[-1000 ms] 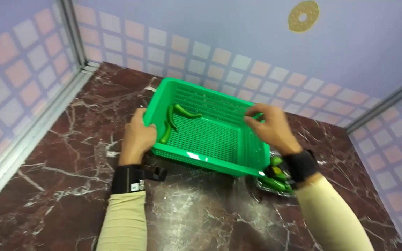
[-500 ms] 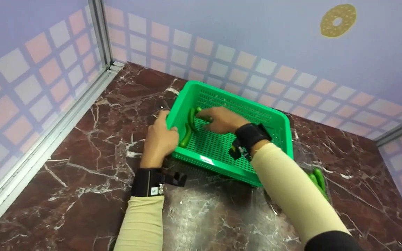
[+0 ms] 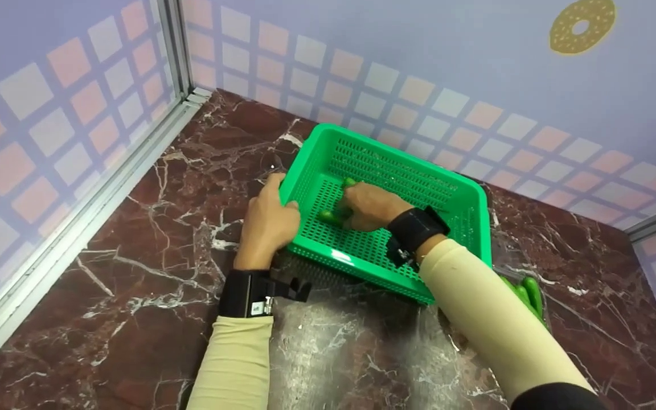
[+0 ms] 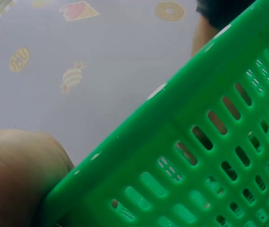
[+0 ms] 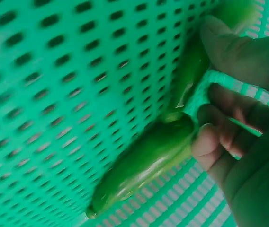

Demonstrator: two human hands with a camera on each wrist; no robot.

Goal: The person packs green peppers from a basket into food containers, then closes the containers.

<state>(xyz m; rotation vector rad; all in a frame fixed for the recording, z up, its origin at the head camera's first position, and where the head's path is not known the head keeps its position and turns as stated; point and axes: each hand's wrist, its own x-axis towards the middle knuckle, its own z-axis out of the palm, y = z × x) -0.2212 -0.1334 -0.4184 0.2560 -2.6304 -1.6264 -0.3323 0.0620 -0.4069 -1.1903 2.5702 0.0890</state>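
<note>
My left hand grips the left rim of a green plastic basket, thumb over the edge; in the left wrist view the hand sits at the rim. Reaching down inside near the left end, my right hand has its fingers curled around long green peppers. One pepper sticks out on the near side of the hand, another pepper tip at the far side. The right wrist view has a pepper against the fingertips along the perforated wall; my palm partly hides the others.
A clear-wrapped tray with several green peppers stands right of the basket, partly behind my right forearm. Dark red marble surface lies around it. Patterned walls rise close behind and at the left.
My right hand has swung from above the basket's right end down to the peppers at the left. The peppers have shifted off the left wall under it. My left hand keeps the rim.
</note>
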